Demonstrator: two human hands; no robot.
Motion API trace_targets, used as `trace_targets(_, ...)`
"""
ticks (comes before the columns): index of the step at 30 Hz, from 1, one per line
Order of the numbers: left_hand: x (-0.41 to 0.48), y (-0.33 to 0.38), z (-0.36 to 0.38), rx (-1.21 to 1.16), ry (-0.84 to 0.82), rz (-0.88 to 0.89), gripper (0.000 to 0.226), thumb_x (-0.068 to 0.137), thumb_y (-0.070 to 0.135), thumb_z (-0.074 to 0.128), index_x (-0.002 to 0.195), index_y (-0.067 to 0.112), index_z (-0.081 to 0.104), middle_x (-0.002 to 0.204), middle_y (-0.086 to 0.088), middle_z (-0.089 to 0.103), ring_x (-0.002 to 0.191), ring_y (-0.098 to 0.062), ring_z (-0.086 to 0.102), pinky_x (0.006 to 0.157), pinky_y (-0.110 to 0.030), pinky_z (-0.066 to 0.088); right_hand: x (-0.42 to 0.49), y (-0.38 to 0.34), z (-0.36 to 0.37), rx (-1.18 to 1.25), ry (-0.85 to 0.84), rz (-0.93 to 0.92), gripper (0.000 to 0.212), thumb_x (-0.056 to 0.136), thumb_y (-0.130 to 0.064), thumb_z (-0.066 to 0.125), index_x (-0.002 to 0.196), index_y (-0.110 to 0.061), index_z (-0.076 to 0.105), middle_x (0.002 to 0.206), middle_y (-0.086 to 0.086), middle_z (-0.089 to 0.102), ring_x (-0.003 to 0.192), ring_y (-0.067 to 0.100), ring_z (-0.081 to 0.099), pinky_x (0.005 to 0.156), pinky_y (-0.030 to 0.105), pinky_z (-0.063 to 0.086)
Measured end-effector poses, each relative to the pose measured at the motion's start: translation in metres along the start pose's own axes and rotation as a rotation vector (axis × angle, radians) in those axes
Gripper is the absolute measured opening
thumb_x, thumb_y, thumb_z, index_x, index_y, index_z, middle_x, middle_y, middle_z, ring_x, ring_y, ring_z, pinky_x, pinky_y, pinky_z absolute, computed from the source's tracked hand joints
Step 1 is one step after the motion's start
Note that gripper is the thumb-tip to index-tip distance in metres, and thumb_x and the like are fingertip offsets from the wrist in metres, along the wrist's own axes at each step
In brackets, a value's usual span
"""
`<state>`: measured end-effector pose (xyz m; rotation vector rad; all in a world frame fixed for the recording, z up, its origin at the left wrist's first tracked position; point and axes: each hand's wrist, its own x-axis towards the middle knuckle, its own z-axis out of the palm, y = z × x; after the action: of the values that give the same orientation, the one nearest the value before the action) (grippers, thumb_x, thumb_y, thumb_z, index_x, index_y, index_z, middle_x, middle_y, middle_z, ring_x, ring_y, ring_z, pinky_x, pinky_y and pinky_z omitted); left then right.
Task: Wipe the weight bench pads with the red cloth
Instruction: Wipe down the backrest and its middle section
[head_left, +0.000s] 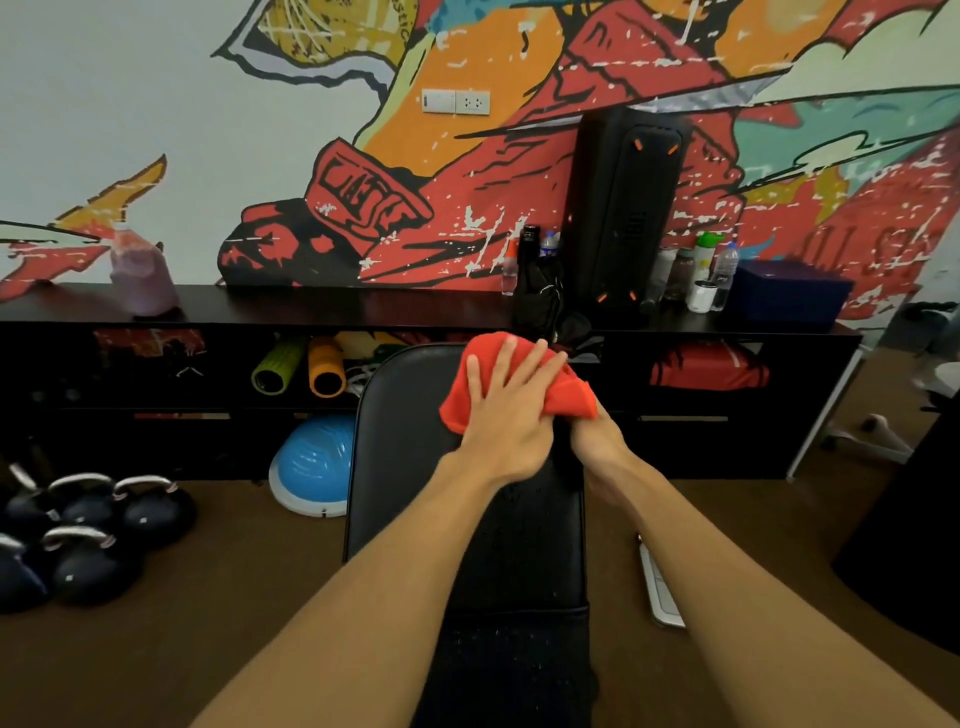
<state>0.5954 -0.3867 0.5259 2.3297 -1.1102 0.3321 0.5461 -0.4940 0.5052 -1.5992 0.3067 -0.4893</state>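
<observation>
The black weight bench runs away from me down the middle; its long back pad (405, 457) is the far part and the seat pad (514, 665) is nearest, speckled with droplets. The red cloth (563, 392) lies bunched on the far right part of the back pad. My left hand (511, 410) presses flat on top of the cloth with fingers spread. My right hand (597, 441) grips the cloth's right edge from below, at the pad's right side; its fingers are mostly hidden under the cloth.
Several black kettlebells (88, 535) sit on the brown floor at the left. A blue balance dome (314, 465) rests left of the bench. Behind stands a low black shelf (311, 306) with bottles (719, 270) and a tall black speaker (623, 208). A white item (660, 582) lies right of the bench.
</observation>
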Motion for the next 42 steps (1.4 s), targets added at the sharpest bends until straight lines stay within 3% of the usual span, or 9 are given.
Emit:
trace_targets(4, -0.023, -0.004, -0.002, -0.264, -0.115, 0.042, 0.066, 0.094, 0.004, 0.042, 0.151, 0.031, 0.024, 0.161, 0.009, 0.015, 0.148, -0.01, -0.007, 0.117, -0.048, -0.015, -0.015, 0.008, -0.007, 0.019, -0.069, -0.074, 0.057, 0.097, -0.003, 0.049, 0.149, -0.021, 0.031, 0.139, 0.006, 0.05, 0.122, 0.015, 0.052, 0.105, 0.03, 0.042)
trace_targets(8, -0.038, 0.008, -0.029, -0.802, -0.131, -0.018, 0.039, 0.101, 0.012, 0.043, 0.122, 0.041, 0.058, 0.124, 0.006, 0.063, 0.119, -0.002, 0.053, 0.11, -0.029, 0.034, -0.039, 0.004, -0.01, -0.04, -0.165, -0.2, 0.091, 0.073, 0.001, 0.071, 0.15, -0.019, 0.028, 0.136, -0.001, 0.054, 0.122, 0.007, 0.055, 0.105, 0.028, 0.044)
trace_targets(15, -0.052, 0.019, -0.06, -1.133, -0.16, -0.294, 0.018, 0.096, 0.02, 0.056, 0.107, 0.011, 0.068, 0.1, -0.007, 0.073, 0.093, -0.015, 0.069, 0.085, -0.027, 0.056, -0.062, -0.021, -0.026, 0.125, -0.002, -0.167, 0.039, 0.064, -0.023, 0.087, 0.099, -0.013, 0.075, 0.105, 0.008, 0.073, 0.096, 0.015, 0.068, 0.085, 0.027, 0.054)
trace_targets(22, -0.053, 0.029, -0.061, -1.071, -0.231, -0.388, 0.064, 0.08, 0.052, 0.07, 0.102, -0.007, 0.064, 0.092, -0.017, 0.069, 0.081, -0.028, 0.066, 0.08, -0.042, 0.055, -0.096, -0.032, -0.007, 0.673, -0.132, 0.277, 0.075, 0.078, -0.068, 0.049, 0.117, -0.006, 0.069, 0.121, 0.02, 0.067, 0.111, 0.031, 0.066, 0.094, 0.051, 0.052)
trace_targets(25, -0.053, 0.033, -0.061, -0.9, -0.176, -0.362, 0.062, 0.084, 0.054, 0.064, 0.075, -0.007, 0.057, 0.067, -0.01, 0.05, 0.061, -0.018, 0.047, 0.059, -0.028, 0.041, -0.114, -0.022, 0.001, 0.823, -0.243, 0.28, 0.075, 0.074, -0.071, 0.052, 0.114, -0.011, 0.072, 0.127, 0.02, 0.063, 0.117, 0.032, 0.062, 0.098, 0.05, 0.049)
trace_targets(29, -0.054, 0.025, -0.065, -0.535, -0.105, -0.264, 0.06, 0.081, 0.062, 0.061, 0.054, 0.011, 0.043, 0.044, 0.002, 0.037, 0.041, -0.01, 0.036, 0.043, -0.021, 0.029, -0.122, -0.014, 0.002, 0.741, -0.369, 0.366, 0.066, 0.059, -0.044, 0.089, 0.112, -0.008, 0.072, 0.124, 0.021, 0.065, 0.111, 0.031, 0.065, 0.093, 0.045, 0.054)
trace_targets(32, -0.054, 0.008, -0.066, -0.37, 0.058, -0.285, 0.066, 0.078, 0.066, 0.061, 0.046, 0.01, 0.047, 0.038, 0.007, 0.043, 0.038, -0.007, 0.042, 0.044, -0.018, 0.035, -0.123, -0.011, -0.001, 0.667, -0.309, 0.447, 0.043, 0.081, -0.032, 0.072, 0.114, -0.004, 0.071, 0.124, 0.022, 0.065, 0.112, 0.033, 0.065, 0.092, 0.046, 0.053)
trace_targets(38, -0.061, -0.044, -0.058, -0.215, 0.413, -0.265, 0.023, 0.086, 0.046, 0.06, 0.092, 0.025, 0.068, 0.093, 0.008, 0.072, 0.087, -0.012, 0.066, 0.086, -0.038, 0.052, -0.116, -0.036, -0.01, 0.635, -0.117, 0.325, 0.036, 0.083, -0.027, 0.057, 0.1, -0.002, 0.076, 0.111, 0.018, 0.071, 0.104, 0.028, 0.069, 0.091, 0.041, 0.056)
trace_targets(42, -0.083, -0.083, -0.045, 0.155, 0.169, -0.176, 0.069, 0.091, 0.048, 0.054, 0.15, 0.025, 0.028, 0.159, 0.001, 0.023, 0.146, -0.027, 0.017, 0.115, -0.049, 0.024, -0.083, -0.062, -0.021, 0.474, 0.156, 0.119, 0.036, 0.083, -0.023, 0.067, 0.113, -0.004, 0.068, 0.114, 0.016, 0.07, 0.111, 0.029, 0.065, 0.104, 0.05, 0.046)
